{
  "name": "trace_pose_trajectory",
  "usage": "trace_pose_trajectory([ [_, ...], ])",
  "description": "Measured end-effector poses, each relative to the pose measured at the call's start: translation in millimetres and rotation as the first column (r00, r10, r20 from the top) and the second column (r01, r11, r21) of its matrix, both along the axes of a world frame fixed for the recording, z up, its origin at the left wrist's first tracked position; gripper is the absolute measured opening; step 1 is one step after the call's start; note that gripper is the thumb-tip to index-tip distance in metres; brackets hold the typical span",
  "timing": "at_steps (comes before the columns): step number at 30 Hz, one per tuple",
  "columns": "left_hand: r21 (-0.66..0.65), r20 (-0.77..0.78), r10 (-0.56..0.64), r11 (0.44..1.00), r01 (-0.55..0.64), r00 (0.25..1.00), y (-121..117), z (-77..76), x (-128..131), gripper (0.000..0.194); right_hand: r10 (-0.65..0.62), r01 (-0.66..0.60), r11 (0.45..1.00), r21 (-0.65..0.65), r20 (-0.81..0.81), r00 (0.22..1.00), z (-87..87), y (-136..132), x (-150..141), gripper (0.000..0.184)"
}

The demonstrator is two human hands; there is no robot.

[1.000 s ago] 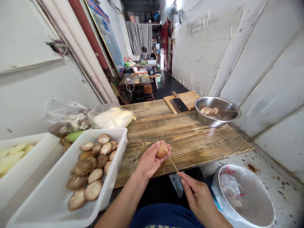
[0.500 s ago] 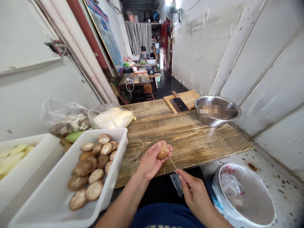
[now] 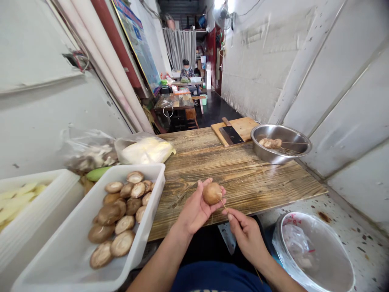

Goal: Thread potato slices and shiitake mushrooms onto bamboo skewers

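Note:
A brown mushroom (image 3: 212, 193) lies in the upturned palm of my left hand (image 3: 197, 209), its cap facing up. The left fingers cradle it from below, with the thumb lifted off its side. My right hand (image 3: 246, 235) pinches a thin bamboo skewer (image 3: 224, 206) between thumb and fingers. The skewer's upper end meets the mushroom's right edge; how deep it goes in is hidden. Its other end sticks out below my right wrist. To the left, a white plastic tub (image 3: 71, 239) holds several loose mushrooms (image 3: 109, 213), some cap up, some gills up.
A steel bowl (image 3: 263, 152) with skewered mushrooms stands at the right, beside a cutting board (image 3: 246, 125) with a cleaver (image 3: 232, 134). Plastic bags (image 3: 146, 149) lie behind the tub. A lined bin (image 3: 322, 243) stands on the floor. A person (image 3: 186, 71) sits far back.
My left thumb and fingers have opened from around the mushroom, leaving its cap more exposed. My right hand has come closer to it along the skewer, so less skewer shows between them.

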State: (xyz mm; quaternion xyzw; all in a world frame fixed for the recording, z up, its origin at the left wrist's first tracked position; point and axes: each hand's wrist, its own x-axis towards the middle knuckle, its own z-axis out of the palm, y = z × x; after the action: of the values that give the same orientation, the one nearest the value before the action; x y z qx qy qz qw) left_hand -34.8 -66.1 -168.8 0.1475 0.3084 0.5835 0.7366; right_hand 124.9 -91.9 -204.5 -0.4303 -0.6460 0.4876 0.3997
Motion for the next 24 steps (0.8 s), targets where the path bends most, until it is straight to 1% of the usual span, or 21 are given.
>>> trace_pose_trajectory([
  [2,0.03,0.033,0.017,0.999,-0.018,0.999,-1,-2.2,0,0.039,0.016,-0.018,0.998,-0.057,-0.037,0.999,-4.9,4,-1,0.035],
  [5,0.059,0.006,0.05,0.997,-0.05,0.999,-1,-7.9,-1,0.028,0.046,-0.049,0.995,-0.088,-0.034,0.998,-13.0,8,-4,0.037],
  [7,0.041,-0.012,0.083,0.996,-0.083,0.996,0,-12.0,-3,0.022,0.097,-0.093,0.993,-0.074,0.046,0.994,-16.3,11,-3,0.037],
  [9,-0.017,-0.002,0.169,0.986,-0.169,0.986,2,-16.1,-9,0.017,0.153,-0.146,0.988,-0.051,0.18,0.972,-16.9,18,3,0.038],
  [10,-0.057,0.012,0.223,0.973,-0.222,0.975,3,-18.1,-12,0.016,0.161,-0.16,0.987,-0.026,0.267,0.95,-16.3,25,8,0.039],
  [11,-0.099,0.028,0.276,0.957,-0.272,0.961,4,-20.1,-15,0.015,0.146,-0.163,0.986,0.016,0.366,0.919,-15.3,35,15,0.039],
  [12,-0.139,0.039,0.32,0.94,-0.312,0.947,4,-22.1,-18,0.015,0.101,-0.159,0.984,0.082,0.481,0.871,-14.0,48,21,0.038],
  [13,-0.173,0.044,0.351,0.925,-0.339,0.935,3,-23.9,-20,0.015,0.027,-0.153,0.975,0.163,0.594,0.804,-12.7,65,28,0.038],
  [14,-0.201,0.043,0.373,0.912,-0.358,0.927,3,-25.5,-22,0.015,-0.066,-0.152,0.958,0.244,0.701,0.71,-11.3,84,35,0.037],
  [15,-0.224,0.038,0.387,0.902,-0.369,0.921,2,-27.0,-23,0.015,-0.16,-0.159,0.938,0.309,0.791,0.59,-9.9,105,41,0.035],
  [16,-0.241,0.034,0.396,0.894,-0.377,0.918,1,-28.2,-24,0.014,-0.216,-0.138,0.931,0.337,0.816,0.536,-8.6,126,47,0.034],
  [18,-0.259,0.031,0.407,0.885,-0.386,0.913,-1,-30.3,-24,0.013,-0.298,-0.099,0.919,0.38,0.839,0.456,-6.0,166,57,0.036],
  [20,-0.266,0.03,0.423,0.877,-0.401,0.906,-2,-32.8,-25,0.012,-0.344,-0.071,0.914,0.4,0.856,0.386,-3.4,197,63,0.039],
  [22,-0.261,0.025,0.458,0.861,-0.437,0.889,-2,-36.4,-27,0.01,-0.355,-0.073,0.914,0.4,0.872,0.337,-1.0,215,63,0.04],
  [24,-0.252,0.022,0.497,0.843,-0.476,0.868,-1,-41.3,-29,0.01,-0.332,-0.122,0.914,0.388,0.885,0.327,2.2,224,52,0.037],
])
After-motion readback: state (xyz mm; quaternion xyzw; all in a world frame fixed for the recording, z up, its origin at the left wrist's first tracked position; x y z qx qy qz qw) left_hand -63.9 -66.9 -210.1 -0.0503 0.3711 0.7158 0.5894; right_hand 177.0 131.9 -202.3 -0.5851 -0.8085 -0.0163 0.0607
